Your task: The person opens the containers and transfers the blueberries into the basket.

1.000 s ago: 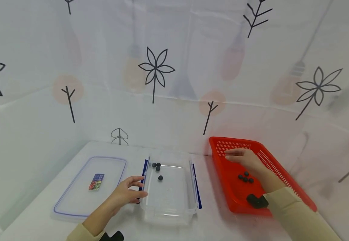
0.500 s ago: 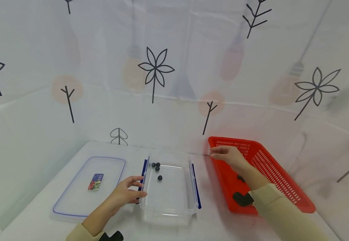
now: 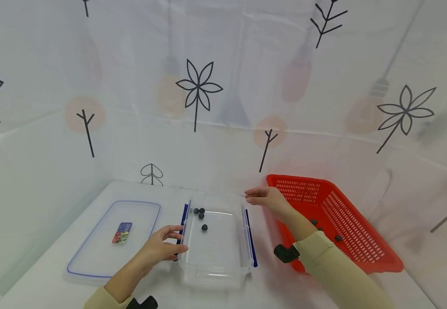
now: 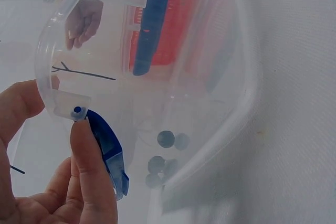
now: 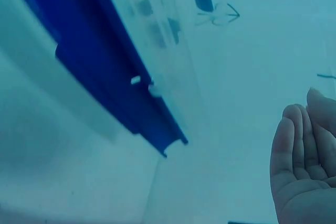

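Observation:
My left hand (image 3: 161, 246) grips the left rim of a clear plastic food container (image 3: 217, 271), beside its blue latch (image 4: 107, 150). Several small dark balls that look like blueberries (image 3: 204, 228) lie on the container floor, most at its far left. My right hand (image 3: 267, 199) is above the gap between the container's right latch (image 3: 251, 238) and a red basket (image 3: 366, 214). Its fingers are bent together with the thumb near them in the right wrist view; I cannot tell whether a berry is between them. More blueberries (image 3: 338, 237) lie in the basket.
A clear lid (image 3: 96, 249) with a blue seal and a fruit-printed label (image 3: 122, 233) lies flat left of the container. The white table (image 3: 53, 292) meets a patterned cloth backdrop (image 3: 223, 150) close behind the container and basket.
My right hand has moved left from over the red basket, past its left rim, toward the container's far right corner. The left hand keeps its grip, and the container has stayed in place.

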A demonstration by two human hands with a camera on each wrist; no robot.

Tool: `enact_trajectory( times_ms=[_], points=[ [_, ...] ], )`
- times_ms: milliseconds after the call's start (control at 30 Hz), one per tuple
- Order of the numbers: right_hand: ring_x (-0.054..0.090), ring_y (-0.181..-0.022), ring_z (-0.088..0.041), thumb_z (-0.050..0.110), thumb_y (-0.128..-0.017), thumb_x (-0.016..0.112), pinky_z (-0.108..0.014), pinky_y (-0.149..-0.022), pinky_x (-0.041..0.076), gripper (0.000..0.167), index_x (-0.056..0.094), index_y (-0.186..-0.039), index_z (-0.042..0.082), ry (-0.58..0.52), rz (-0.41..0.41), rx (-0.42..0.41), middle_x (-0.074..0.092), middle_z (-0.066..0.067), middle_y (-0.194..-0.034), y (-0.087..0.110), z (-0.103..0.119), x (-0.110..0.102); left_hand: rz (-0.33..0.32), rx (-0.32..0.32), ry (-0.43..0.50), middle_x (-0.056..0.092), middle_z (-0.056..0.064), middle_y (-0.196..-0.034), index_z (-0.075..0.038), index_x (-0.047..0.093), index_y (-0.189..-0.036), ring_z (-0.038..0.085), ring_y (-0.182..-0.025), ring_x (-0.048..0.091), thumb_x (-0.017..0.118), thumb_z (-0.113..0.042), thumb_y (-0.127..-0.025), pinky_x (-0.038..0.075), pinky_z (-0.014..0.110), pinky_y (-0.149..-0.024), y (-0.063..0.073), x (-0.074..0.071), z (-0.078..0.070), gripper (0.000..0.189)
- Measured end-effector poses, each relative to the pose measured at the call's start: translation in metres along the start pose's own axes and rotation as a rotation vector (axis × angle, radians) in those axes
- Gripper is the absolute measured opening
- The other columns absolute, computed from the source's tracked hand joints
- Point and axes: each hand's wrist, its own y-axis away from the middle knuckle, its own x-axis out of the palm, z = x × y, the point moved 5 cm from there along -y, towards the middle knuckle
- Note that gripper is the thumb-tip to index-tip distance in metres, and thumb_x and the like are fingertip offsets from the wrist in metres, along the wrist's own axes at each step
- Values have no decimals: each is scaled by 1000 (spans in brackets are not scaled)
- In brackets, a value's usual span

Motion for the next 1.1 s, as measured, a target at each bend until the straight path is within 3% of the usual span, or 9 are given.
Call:
enact_trajectory(
  times_ms=[167,400,567,733,1100],
  points=[
    [58,-105,-28,16,-90,63,-45,-98,40,29,64,-116,5,-6,34,-1,66,-10,-108,-6,6,17,5,1,-1,54,11,-110,-3,48,-130,19,-82,58,79,-14,-74,55,36,-71,1,0,0,65],
    [59,-102,-24,10,-88,64,-46,-100,38,24,67,-111,6,-105,41,21,66,-9,-106,-13,8,41,-4,-4,-13,54,11,-110,-4,49,-130,19,-81,59,79,-15,-74,55,36,-71,1,0,-2,65],
    [59,-102,-21,12,-87,65,-48,-100,37,23,68,-110,9,-75,54,43,66,-6,-105,-16,10,56,-6,-10,-21,55,10,-110,-4,48,-130,19,-81,59,78,-13,-76,55,37,-71,1,0,-1,62],
    [58,-103,-20,15,-87,66,-50,-101,35,23,68,-110,12,-34,77,40,67,-5,-104,-20,14,64,-15,-14,-20,55,10,-110,-4,49,-130,19,-81,59,78,-13,-75,55,36,-71,0,-1,0,62],
    [59,-99,-20,10,-87,66,-45,-100,37,26,65,-113,6,-82,113,45,66,-8,-103,-32,21,78,-40,-35,-36,55,9,-110,-6,50,-129,19,-81,58,78,-12,-74,55,36,-70,0,-1,1,62]
  ],
)
